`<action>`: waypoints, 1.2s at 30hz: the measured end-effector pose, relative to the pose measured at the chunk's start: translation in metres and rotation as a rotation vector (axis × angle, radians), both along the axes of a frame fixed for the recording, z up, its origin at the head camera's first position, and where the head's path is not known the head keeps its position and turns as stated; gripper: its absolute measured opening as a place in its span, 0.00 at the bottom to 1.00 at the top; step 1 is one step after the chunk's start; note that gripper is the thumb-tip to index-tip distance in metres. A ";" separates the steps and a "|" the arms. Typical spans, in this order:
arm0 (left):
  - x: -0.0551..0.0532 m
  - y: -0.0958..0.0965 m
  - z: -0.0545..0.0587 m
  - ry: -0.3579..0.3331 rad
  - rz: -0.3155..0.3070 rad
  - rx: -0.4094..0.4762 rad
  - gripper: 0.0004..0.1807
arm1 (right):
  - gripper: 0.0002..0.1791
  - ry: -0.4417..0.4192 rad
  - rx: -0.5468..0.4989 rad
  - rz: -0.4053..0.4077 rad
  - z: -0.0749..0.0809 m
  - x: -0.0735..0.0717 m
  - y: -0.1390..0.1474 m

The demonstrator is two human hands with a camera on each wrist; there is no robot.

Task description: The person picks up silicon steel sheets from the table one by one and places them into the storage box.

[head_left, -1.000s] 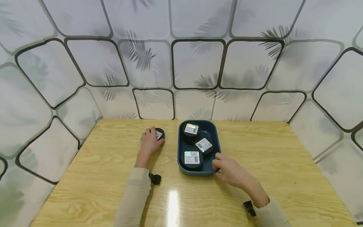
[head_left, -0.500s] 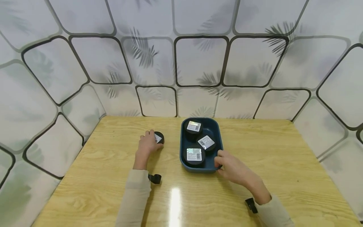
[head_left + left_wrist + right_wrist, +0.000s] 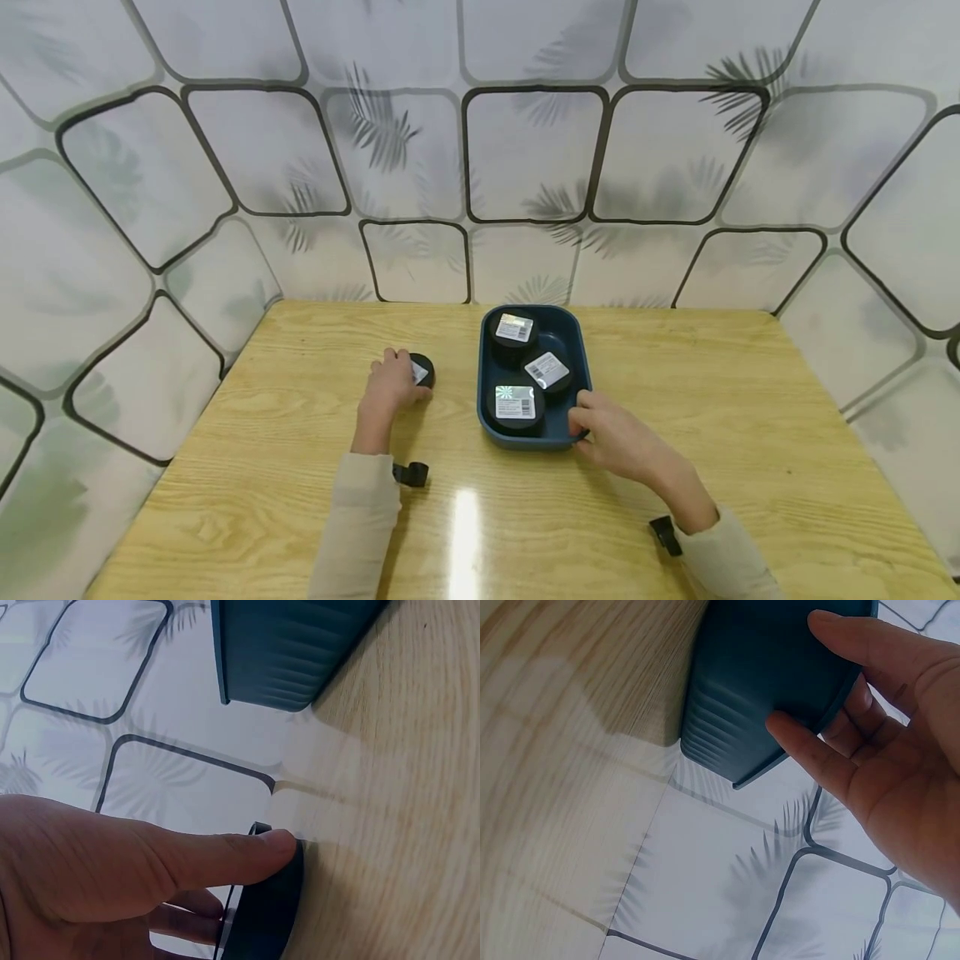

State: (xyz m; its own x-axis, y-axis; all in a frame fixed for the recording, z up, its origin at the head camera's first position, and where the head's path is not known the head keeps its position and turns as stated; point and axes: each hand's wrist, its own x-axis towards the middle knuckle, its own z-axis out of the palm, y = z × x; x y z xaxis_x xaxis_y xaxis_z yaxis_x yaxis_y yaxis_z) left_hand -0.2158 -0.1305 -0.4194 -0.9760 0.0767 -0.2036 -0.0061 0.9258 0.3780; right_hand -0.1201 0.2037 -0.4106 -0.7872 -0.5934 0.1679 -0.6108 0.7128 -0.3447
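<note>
My left hand (image 3: 388, 385) grips a squat black cylinder (image 3: 424, 367) with a white label on top, left of the tray. In the left wrist view the thumb (image 3: 225, 859) lies along the side of this cylinder (image 3: 270, 911), and other fingers reach round behind it. A dark blue rectangular tray (image 3: 559, 425) holds three similar labelled cylinders: one at the back left (image 3: 512, 337), one in the middle (image 3: 548, 371) and one at the front left (image 3: 515, 408). My right hand (image 3: 618, 435) pinches the tray's near right corner, thumb outside its wall (image 3: 742, 682) in the right wrist view.
Everything stands on a light wooden table (image 3: 712, 392). A patterned cloth wall (image 3: 536, 158) rises behind the table's far edge and along both sides. Each wrist carries a small black strap-on device, one on the left (image 3: 411, 474) and one on the right (image 3: 665, 534).
My left hand has drawn the black cylinder a short way toward me along the table. The right hand stays on the tray corner, and the tray keeps its place. The head view has shifted slightly.
</note>
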 end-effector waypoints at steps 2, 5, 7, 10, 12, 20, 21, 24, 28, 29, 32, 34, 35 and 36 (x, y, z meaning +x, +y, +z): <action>0.003 0.000 0.002 -0.005 -0.004 0.000 0.40 | 0.15 -0.001 0.003 -0.003 0.000 0.000 0.000; 0.007 0.001 0.006 -0.021 -0.015 -0.007 0.39 | 0.14 -0.010 0.007 -0.006 0.000 0.000 0.000; 0.009 0.003 0.008 -0.039 -0.017 -0.016 0.39 | 0.14 -0.012 0.009 -0.008 0.000 0.000 0.000; 0.011 0.006 0.010 -0.063 -0.017 -0.029 0.40 | 0.14 0.004 0.008 -0.003 0.000 0.000 0.000; 0.013 0.008 0.011 -0.073 -0.020 -0.039 0.40 | 0.14 0.008 0.009 -0.003 0.000 0.000 0.001; 0.019 0.020 0.012 -0.080 -0.046 -0.081 0.39 | 0.11 -0.053 0.032 -0.003 0.002 0.000 0.001; 0.020 0.022 0.012 -0.079 -0.051 -0.085 0.39 | 0.11 -0.057 0.036 -0.002 0.002 0.000 0.001; 0.023 0.027 0.013 -0.072 -0.063 -0.089 0.39 | 0.11 -0.061 0.036 -0.004 0.002 0.000 0.001; 0.025 0.033 0.013 -0.058 -0.078 -0.080 0.38 | 0.11 -0.061 0.038 -0.008 0.002 0.000 0.001; 0.026 0.034 0.013 -0.053 -0.083 -0.078 0.38 | 0.11 -0.060 0.035 -0.010 0.001 0.000 0.001; 0.026 0.036 0.011 -0.038 -0.100 -0.070 0.38 | 0.11 -0.058 0.031 -0.016 0.001 0.001 0.000; 0.025 0.037 0.010 -0.027 -0.108 -0.059 0.38 | 0.11 -0.054 0.025 -0.023 0.002 0.001 0.000; 0.025 0.037 0.009 -0.024 -0.110 -0.051 0.38 | 0.11 -0.052 0.026 -0.025 0.002 0.002 0.000; 0.024 0.037 0.009 -0.023 -0.111 -0.043 0.38 | 0.12 -0.051 0.026 -0.027 0.002 0.002 0.000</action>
